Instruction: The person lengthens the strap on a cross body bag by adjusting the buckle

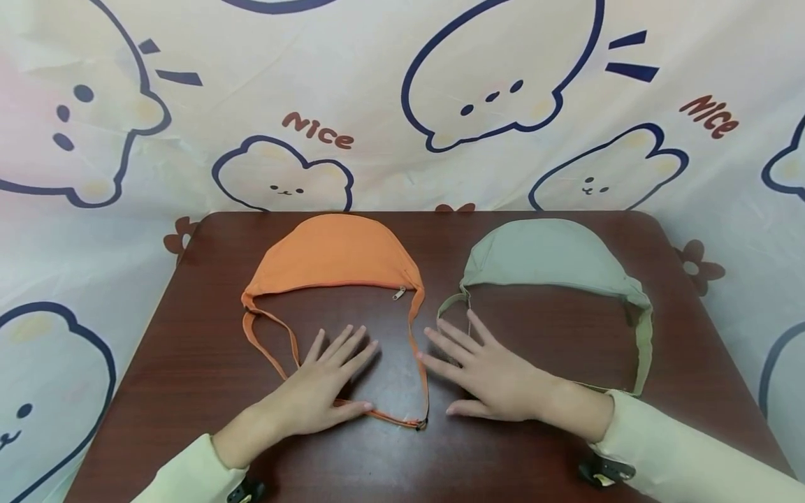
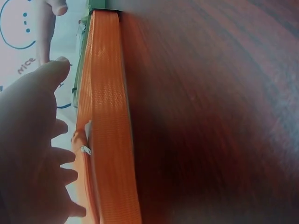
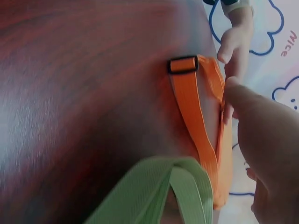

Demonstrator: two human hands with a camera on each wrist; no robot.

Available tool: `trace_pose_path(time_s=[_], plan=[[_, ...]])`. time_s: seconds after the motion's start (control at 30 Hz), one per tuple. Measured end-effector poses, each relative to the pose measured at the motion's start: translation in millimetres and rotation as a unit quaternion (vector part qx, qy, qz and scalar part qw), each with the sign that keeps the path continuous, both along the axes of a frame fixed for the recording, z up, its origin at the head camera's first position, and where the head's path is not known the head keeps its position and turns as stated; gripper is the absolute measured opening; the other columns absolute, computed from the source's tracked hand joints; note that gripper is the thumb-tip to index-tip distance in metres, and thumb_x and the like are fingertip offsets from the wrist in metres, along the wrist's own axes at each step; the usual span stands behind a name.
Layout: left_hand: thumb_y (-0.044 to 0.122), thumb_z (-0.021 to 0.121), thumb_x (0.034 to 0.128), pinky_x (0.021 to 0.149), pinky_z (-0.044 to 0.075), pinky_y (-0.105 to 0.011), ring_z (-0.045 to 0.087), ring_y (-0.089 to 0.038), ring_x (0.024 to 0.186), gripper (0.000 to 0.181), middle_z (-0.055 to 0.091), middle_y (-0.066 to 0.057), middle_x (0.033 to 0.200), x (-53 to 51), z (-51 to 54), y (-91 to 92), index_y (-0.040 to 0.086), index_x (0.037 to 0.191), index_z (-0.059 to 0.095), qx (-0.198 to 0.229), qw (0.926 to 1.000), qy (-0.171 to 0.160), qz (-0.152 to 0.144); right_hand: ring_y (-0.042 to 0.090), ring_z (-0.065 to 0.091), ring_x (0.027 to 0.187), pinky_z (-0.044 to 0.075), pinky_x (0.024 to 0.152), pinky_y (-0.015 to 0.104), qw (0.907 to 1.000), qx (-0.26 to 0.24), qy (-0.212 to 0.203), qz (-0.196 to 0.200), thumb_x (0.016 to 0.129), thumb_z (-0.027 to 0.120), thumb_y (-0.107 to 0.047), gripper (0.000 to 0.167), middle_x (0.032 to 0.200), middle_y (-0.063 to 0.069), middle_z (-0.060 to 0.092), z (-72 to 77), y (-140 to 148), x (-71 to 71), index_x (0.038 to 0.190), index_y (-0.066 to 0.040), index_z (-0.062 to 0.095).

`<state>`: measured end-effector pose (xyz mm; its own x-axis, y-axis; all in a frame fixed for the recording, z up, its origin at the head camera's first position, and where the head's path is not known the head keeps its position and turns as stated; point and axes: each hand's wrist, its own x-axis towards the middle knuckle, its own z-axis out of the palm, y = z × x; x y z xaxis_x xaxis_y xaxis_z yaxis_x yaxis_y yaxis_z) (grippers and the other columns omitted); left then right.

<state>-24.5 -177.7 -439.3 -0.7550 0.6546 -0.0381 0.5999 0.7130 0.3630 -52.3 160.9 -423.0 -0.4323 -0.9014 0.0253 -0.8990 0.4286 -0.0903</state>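
a: how would you handle the orange bag (image 1: 339, 255) and green bag (image 1: 547, 255)?

b: i'd take the orange strap (image 2: 110, 116) and green strap (image 3: 126, 200) separately, flat and untwisted, so the 2 loops don't snag. both bags lie on the counter (image 1: 503, 461), orange left of centre, green right of centre.

a: and the hands?

b: left hand (image 1: 321, 391) and right hand (image 1: 497, 381) are spread, lower centre, over the straps; i can't tell whether they touch them.

a: any writing?

b: "nice" (image 1: 325, 136) in 2 spots on the backdrop cloth (image 1: 377, 70), upper left and upper right; no readable brand on either bag.
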Motion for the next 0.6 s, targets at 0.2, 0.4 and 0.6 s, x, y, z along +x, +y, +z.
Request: trace_pose_path(time_s=[0.2, 0.4, 0.6], plan=[[0.059, 0.063, 0.0949, 0.117, 0.014, -0.066, 0.017, -0.037, 0.154, 0.086, 0.024, -0.016, 0.166, 1.5, -5.9, 0.9, 0.013, 0.160, 0.033, 0.006, 0.9996, -0.026, -0.005, 0.033, 0.017, 0.154, 0.016, 0.118, 0.064, 0.9997, 0.013, -0.005, 0.022, 0.099, 0.059, -0.056, 0.077, 0.166, 0.016, 0.023, -6.6, -10.7, 5.6, 0.159, -0.013, 0.036], [0.059, 0.064, 0.0946, 0.118, 0.016, -0.065, 0.018, -0.036, 0.153, 0.085, 0.025, -0.016, 0.166, 3.4, -12.2, 0.5, 0.013, 0.160, 0.033, 0.003, 0.9986, -0.052, -0.006, 0.027, 0.026, 0.152, 0.024, 0.120, 0.054, 0.9986, 0.020, -0.026, 0.042, 0.101, 0.061, -0.044, 0.067, 0.162, 0.012, 0.035, -11.3, -16.7, 7.0, 0.157, -0.013, 0.040], [0.051, 0.072, 0.0922, 0.117, 0.023, -0.062, 0.031, -0.035, 0.149, 0.065, 0.042, -0.013, 0.158, 2.1, -12.8, 1.3, 0.014, 0.145, 0.058, 0.010, 0.9985, -0.052, -0.012, 0.025, 0.038, 0.146, 0.030, 0.118, 0.047, 0.9973, 0.037, -0.008, 0.063, 0.099, 0.067, -0.033, 0.051, 0.153, 0.009, 0.049, -18.8, -22.4, 7.3, 0.146, -0.015, 0.056]])
